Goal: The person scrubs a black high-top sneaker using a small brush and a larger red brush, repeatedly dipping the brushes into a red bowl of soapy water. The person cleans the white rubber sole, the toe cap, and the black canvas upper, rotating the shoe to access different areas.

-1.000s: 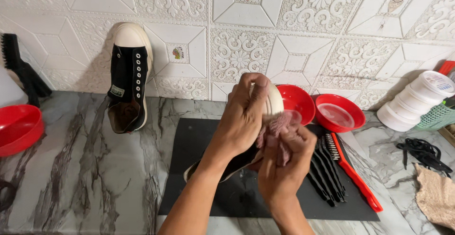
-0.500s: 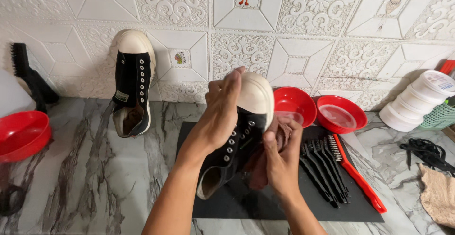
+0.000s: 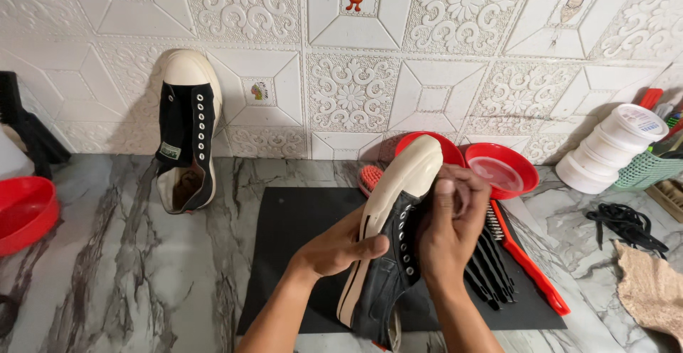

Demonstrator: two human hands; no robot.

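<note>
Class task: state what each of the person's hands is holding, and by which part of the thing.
Left hand grips the black sneaker by its white sole edge; right hand presses on its laced upper, apparently with a cloth.

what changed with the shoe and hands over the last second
The black canvas sneaker with white toe cap was turned, its white sole now facing left. The left hand shifted from on top to that sole side; the right hand moved up over the laces. Both hands kept hold; the other sneaker stayed against the wall.
</note>
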